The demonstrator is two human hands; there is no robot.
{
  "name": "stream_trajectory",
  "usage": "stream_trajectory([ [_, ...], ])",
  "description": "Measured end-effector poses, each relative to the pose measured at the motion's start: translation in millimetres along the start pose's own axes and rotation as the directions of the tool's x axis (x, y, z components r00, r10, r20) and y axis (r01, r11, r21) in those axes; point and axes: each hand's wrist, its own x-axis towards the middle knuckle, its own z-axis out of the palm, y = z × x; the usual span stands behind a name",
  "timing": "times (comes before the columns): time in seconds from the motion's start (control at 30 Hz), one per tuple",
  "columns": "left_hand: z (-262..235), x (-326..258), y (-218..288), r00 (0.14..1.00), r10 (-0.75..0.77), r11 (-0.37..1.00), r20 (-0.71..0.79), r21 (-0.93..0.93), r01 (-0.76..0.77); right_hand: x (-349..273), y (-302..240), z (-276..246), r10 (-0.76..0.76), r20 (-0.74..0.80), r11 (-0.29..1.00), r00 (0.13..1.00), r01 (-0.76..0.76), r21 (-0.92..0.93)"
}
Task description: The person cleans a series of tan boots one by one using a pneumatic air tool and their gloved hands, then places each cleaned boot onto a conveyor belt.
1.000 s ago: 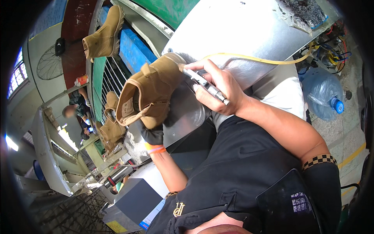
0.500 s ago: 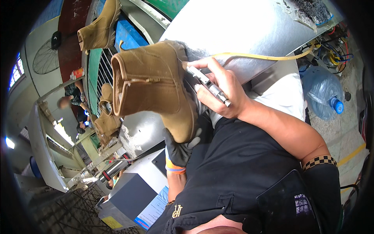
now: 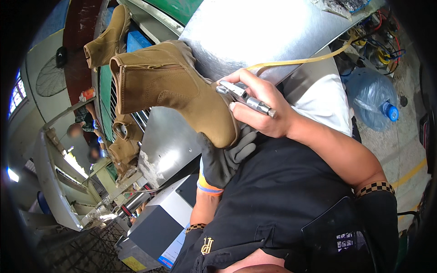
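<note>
A tan ankle boot (image 3: 177, 88) lies on its side in front of me, its shaft opening to the left and its toe toward my body. My left hand (image 3: 223, 159), in a grey-palmed work glove, grips the toe from below. In my bare right hand (image 3: 271, 111) is a slim silver metal hand tool (image 3: 248, 100), held between thumb and fingers. The tool's head is close to the edge of the sole; whether it touches is hidden. A yellowish hose (image 3: 305, 60) runs from behind my right hand toward the far right.
Under the boot spreads a shiny metal work surface (image 3: 236, 27). Another tan boot (image 3: 109, 38) stands far left, with more boots (image 3: 125, 141) below it. A clear water bottle (image 3: 371, 100) lies right, near tangled cables. People (image 3: 86, 123) work at the left.
The boot has turned and shifted left at its shaft, its toe moving slightly right and showing more of its side. My left hand has moved right with the toe.
</note>
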Motion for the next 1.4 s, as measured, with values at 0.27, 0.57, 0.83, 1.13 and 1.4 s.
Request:
stream_trajectory([
  [0.27, 15.9, 12.0, -4.0, 0.984, -0.132, 0.991, 0.120, -0.013, 0.134, -17.7, -18.5, -21.2, 0.070, -0.002, 0.997, 0.998, -0.070, -0.011],
  [0.57, 34.8, 33.1, -8.4, 0.938, -0.135, 0.989, 0.320, -0.017, 0.149, -24.8, -70.6, -35.7, 0.209, 0.028, 0.970, 0.978, -0.203, -0.137],
  [0.83, 56.6, 56.6, -5.5, 0.818, 0.041, 0.861, 0.574, -0.435, 0.262, -31.3, -103.5, -19.5, 0.267, -0.141, 0.930, 0.953, -0.293, -0.220],
  [1.13, 63.8, 81.0, -3.6, 0.919, 0.064, 0.927, 0.388, -0.365, 0.090, -50.6, -61.8, -19.1, 0.035, -0.164, 0.920, 0.986, -0.096, -0.379],
  [1.4, 55.8, 95.6, -6.3, 0.917, 0.107, 0.977, 0.384, -0.213, -0.025, -57.1, -12.6, -4.0, -0.443, -0.094, 0.735, 0.892, 0.301, -0.607],
])
